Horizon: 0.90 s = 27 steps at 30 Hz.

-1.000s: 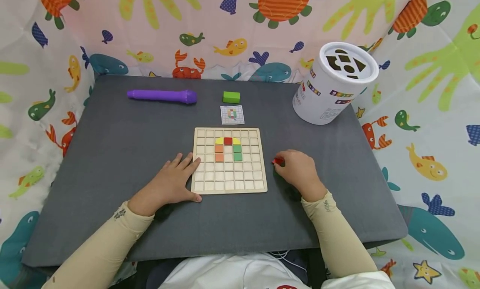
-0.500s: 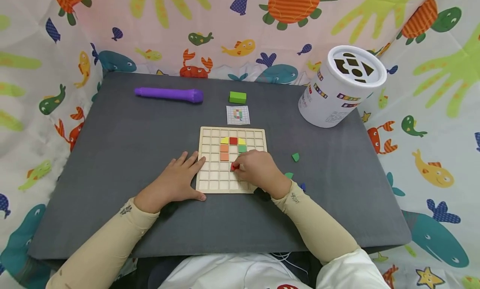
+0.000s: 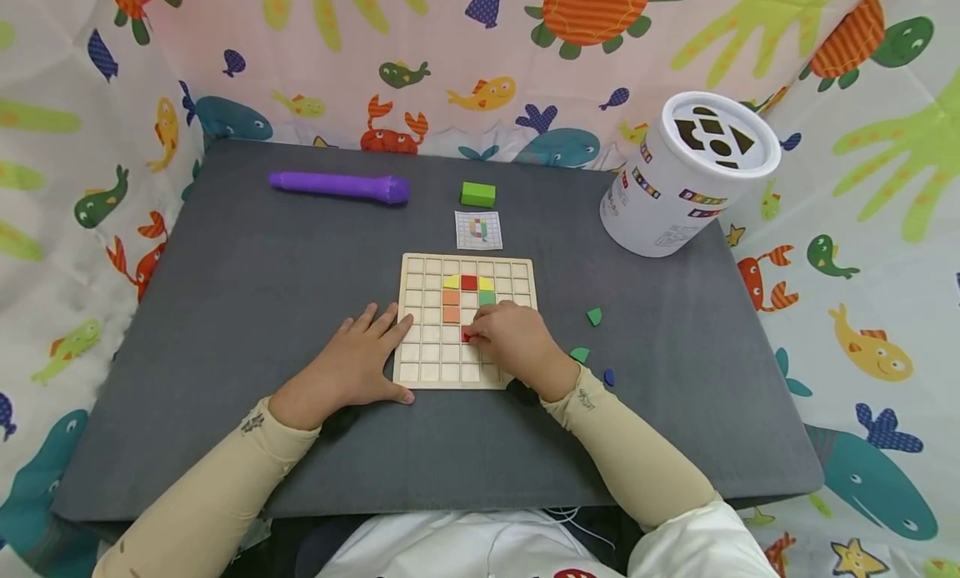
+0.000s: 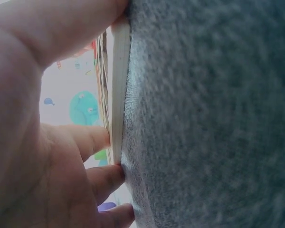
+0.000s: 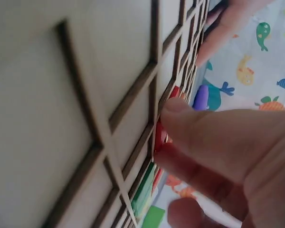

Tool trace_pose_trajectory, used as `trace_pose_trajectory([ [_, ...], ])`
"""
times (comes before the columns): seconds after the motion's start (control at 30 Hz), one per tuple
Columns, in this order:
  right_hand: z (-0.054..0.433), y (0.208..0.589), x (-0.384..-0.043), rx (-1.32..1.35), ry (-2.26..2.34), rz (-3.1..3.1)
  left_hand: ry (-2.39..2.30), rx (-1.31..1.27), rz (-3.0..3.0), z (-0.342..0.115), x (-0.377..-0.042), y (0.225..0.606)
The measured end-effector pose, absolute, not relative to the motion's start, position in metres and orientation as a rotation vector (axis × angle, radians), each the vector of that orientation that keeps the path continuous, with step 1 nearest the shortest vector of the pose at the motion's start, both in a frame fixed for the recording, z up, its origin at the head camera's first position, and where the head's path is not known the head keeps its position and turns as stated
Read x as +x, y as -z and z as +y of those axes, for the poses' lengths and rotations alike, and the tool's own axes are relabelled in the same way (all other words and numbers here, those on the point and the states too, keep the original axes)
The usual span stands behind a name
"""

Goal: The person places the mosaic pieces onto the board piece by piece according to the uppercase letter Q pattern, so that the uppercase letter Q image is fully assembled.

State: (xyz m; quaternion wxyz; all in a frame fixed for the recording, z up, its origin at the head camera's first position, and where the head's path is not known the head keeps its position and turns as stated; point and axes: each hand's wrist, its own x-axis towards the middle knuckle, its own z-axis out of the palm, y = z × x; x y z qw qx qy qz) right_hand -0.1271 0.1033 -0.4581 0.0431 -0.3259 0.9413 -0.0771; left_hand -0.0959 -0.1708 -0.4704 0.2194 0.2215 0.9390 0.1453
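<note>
A square wooden grid board [image 3: 430,352] lies in front of the person. Along its left edge rests the left hand [image 3: 341,368], fingers spread and the thumb by the near corner; the left wrist view has its fingertips at the board's side. Over the grid, the right hand [image 3: 519,345] pinches a small red tile [image 3: 465,335] between thumb and finger, right at a cell below the other tiles. Yellow tiles [image 3: 452,282], a red square [image 3: 468,283], orange squares [image 3: 451,314] and a green square [image 3: 487,298] sit in cells. The right hand hides the cells beneath it.
Loose green pieces [image 3: 594,316] and a blue piece [image 3: 609,378] lie right of the board. Behind it are a printed pattern card [image 3: 478,231], a green block [image 3: 478,195] and a purple stick [image 3: 340,186]. A white bucket [image 3: 678,186] with shaped holes stands at back right.
The right hand has brought the red tile leftward from the table onto the board, then stayed nearly in place over the cell. The left hand keeps its place on the board's edge.
</note>
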Motion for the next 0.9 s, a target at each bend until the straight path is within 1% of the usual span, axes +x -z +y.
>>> trace_pose_trajectory([
  [0.13, 0.114, 0.460, -0.123, -1.028, 0.278, 2.852, -0.378, 0.629, 2.596, -0.166, -0.094, 0.472],
  [0.23, 0.128, 0.461, -0.118, -0.970, 0.322, 2.863, -0.372, 0.633, 2.582, -0.162, -0.093, 0.473],
  [0.57, 0.192, 0.448, -0.112, -0.522, 0.696, 2.980, -0.365, 0.545, 2.571, -0.150, -0.096, 0.459],
  [0.77, 0.231, 0.456, -0.115, -0.233, 0.958, 3.020, -0.328, 0.522, 2.577, -0.140, -0.101, 0.447],
  [0.9, 0.251, 0.460, -0.118, -0.041, 1.003, 3.027, -0.312, 0.525, 2.590, -0.136, -0.100, 0.442],
])
